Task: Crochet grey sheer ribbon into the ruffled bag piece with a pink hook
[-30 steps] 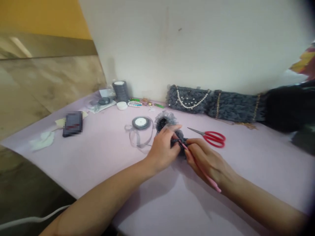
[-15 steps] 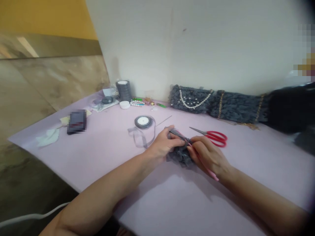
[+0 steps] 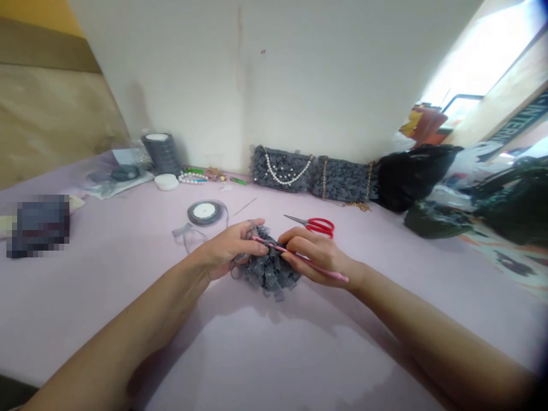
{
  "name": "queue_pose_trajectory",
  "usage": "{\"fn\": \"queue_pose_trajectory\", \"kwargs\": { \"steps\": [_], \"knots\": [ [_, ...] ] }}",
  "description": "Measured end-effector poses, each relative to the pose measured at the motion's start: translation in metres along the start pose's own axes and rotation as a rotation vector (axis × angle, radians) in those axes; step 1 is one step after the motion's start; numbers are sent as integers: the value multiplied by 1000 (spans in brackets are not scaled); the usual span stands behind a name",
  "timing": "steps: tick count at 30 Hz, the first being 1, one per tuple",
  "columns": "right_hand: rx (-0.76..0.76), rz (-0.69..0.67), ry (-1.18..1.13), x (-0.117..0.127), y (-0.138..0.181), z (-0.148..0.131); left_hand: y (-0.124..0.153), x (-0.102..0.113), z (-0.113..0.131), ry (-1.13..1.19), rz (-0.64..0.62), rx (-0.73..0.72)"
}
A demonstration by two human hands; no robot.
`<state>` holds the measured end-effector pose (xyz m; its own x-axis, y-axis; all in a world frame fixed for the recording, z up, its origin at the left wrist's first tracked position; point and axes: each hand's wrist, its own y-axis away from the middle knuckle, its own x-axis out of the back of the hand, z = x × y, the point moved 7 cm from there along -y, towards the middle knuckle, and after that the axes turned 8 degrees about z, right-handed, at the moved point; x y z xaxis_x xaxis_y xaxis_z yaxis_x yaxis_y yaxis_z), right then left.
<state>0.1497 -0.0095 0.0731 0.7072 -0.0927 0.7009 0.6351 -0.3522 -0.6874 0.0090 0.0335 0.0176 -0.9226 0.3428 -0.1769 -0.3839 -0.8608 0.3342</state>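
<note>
My left hand (image 3: 229, 248) pinches the upper edge of a ruffled grey ribbon piece (image 3: 269, 273) that rests on the lilac table (image 3: 274, 354). A strand of grey ribbon runs over its fingers. My right hand (image 3: 314, 256) is closed round a thin pink crochet hook (image 3: 319, 265), whose tip points left into the ribbon piece between the two hands. Both hands touch the piece at the table's middle.
Red-handled scissors (image 3: 314, 225) lie just behind my right hand. A ribbon spool (image 3: 205, 212) with loose ribbon sits behind my left hand. Two grey ruffled bags (image 3: 310, 174) lean on the wall. Black bags (image 3: 415, 174) are at the right; beads, a roll stack (image 3: 162, 153) and a blurred dark object (image 3: 38, 224) at the left.
The view has swung to the right and come closer. The grey piece has been turned so that its ruffles now hang toward me. Both hands stay on it, hook still in my right.
</note>
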Motion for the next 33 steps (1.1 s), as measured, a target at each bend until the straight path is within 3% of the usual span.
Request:
{"fn": "queue_pose_trajectory", "kwargs": {
  "steps": [14,22,24,29,33],
  "knots": [
    [-268,-129,-158,7,-6,1,-1,16,15,-152,-21,-135],
    [-642,-81,-616,-2,3,17,-1,17,23,-192,-57,-252],
    [-676,-26,-589,-5,4,18,-1,12,19,-152,-64,-240],
    [-707,183,-276,-7,11,25,-4,-2,2,-5,-88,-97],
    [-720,226,-201,-9,16,32,-5,1,4,-77,-48,-132]
  ]
}}
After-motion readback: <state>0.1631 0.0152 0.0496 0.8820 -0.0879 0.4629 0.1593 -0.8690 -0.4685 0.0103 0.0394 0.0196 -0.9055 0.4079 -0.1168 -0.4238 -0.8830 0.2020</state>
